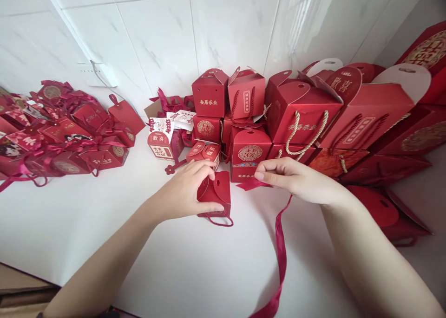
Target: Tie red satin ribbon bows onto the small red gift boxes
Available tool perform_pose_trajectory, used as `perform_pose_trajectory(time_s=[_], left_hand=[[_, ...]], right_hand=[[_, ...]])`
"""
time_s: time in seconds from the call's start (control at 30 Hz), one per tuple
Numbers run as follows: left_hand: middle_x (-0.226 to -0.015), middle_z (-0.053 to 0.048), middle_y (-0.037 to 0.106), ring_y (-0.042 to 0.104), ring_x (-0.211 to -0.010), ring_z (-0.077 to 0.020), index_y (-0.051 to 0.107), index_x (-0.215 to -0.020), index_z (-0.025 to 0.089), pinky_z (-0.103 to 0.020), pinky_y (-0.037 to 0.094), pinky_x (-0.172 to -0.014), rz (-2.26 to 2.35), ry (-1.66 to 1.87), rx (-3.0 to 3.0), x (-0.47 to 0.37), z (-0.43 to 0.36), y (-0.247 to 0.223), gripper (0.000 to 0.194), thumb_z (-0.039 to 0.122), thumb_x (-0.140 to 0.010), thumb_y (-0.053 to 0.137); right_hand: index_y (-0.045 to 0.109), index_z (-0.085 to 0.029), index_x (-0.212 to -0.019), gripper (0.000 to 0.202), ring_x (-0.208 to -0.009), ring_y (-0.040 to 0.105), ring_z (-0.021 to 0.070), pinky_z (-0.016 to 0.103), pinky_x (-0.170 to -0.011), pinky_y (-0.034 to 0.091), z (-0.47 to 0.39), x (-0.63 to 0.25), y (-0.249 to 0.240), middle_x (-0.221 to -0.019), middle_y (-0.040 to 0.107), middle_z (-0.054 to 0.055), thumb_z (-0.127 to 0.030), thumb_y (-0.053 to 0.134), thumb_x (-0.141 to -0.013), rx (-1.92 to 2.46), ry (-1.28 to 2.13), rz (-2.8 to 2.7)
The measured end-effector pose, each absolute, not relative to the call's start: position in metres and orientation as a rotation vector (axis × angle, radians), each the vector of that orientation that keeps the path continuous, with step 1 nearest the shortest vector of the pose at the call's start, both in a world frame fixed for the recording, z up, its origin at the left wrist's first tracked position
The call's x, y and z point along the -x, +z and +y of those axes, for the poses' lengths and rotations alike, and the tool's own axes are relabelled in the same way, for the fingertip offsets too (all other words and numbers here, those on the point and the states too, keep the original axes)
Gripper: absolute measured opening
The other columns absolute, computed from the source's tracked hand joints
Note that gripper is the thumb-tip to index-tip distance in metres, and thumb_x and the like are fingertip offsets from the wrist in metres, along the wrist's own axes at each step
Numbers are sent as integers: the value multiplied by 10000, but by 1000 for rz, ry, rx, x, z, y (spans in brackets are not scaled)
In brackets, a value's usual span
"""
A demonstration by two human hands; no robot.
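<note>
A small red gift box (pixel 220 195) with a rounded top flap and a thin cord handle (pixel 223 221) stands on the white table in front of me. My left hand (pixel 191 190) is curved around its left side, thumb along the near face and fingers over the top. To the right of the box, my right hand (pixel 291 176) pinches a dark red ribbon (pixel 280 243) close to its end. The ribbon's short end points left towards the box, and its long tail hangs down past the near edge of the picture.
Stacked red gift boxes (pixel 303 109) with rope handles line the wall at the centre and right. A pile of ribbon-tied red boxes (pixel 66 137) lies at the left. Small white-fronted boxes (pixel 160 146) stand behind my left hand. A wall socket (pixel 95 74) has a cable.
</note>
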State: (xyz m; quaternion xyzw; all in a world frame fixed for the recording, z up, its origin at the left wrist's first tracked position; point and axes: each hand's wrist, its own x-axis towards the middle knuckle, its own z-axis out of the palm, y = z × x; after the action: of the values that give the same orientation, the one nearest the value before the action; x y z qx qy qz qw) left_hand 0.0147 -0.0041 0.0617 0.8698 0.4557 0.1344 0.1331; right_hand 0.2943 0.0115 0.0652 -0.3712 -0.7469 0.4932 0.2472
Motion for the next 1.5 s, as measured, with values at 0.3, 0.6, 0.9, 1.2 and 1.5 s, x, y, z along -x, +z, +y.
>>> perform_pose_trajectory(time_s=[0.3,0.6,0.9,1.2,1.5], left_hand=[[-1352,-106,515,487,-1231,-302,541,-1055,215,-455,401,-1010,1380,615,-2606,-12,-3,12,529,624,-741,655],[-1281,-85,559,489,-1208,-270,556,-1092,215,-437,361,-1027,1305,612,-2609,-17,-5,7,428,537,-818,622],[-1301,-88,551,484,-1200,-266,491,-1222,221,-424,364,-1020,1267,633,-2571,-21,-9,10,491,477,-829,636],[-1317,-85,540,477,-1206,-258,456,-1270,216,-406,369,-1024,1215,611,-2579,-25,-13,11,518,471,-849,618],[-1354,-91,516,461,-1235,-261,461,-1316,213,-414,351,-1055,1201,568,-2660,-25,-13,10,512,467,-885,571]], right_hand=[[537,-178,-788,336,-527,318,66,209,-505,303,19,-262,39,-665,420,-58,-495,591,-885,991,1535,-1706],[625,-179,-900,186,-618,444,87,224,-628,404,18,-261,38,-657,489,-42,-359,663,-876,726,1536,-1719],[632,-149,-949,199,-821,603,169,316,-777,461,28,-259,26,-890,656,61,-341,597,-910,851,1409,-1737],[655,-171,-958,223,-745,587,133,282,-733,452,24,-267,35,-812,642,23,-379,588,-915,855,1403,-1730],[705,-193,-1010,245,-824,600,150,293,-769,453,24,-283,47,-959,680,36,-287,488,-945,882,1308,-1919]])
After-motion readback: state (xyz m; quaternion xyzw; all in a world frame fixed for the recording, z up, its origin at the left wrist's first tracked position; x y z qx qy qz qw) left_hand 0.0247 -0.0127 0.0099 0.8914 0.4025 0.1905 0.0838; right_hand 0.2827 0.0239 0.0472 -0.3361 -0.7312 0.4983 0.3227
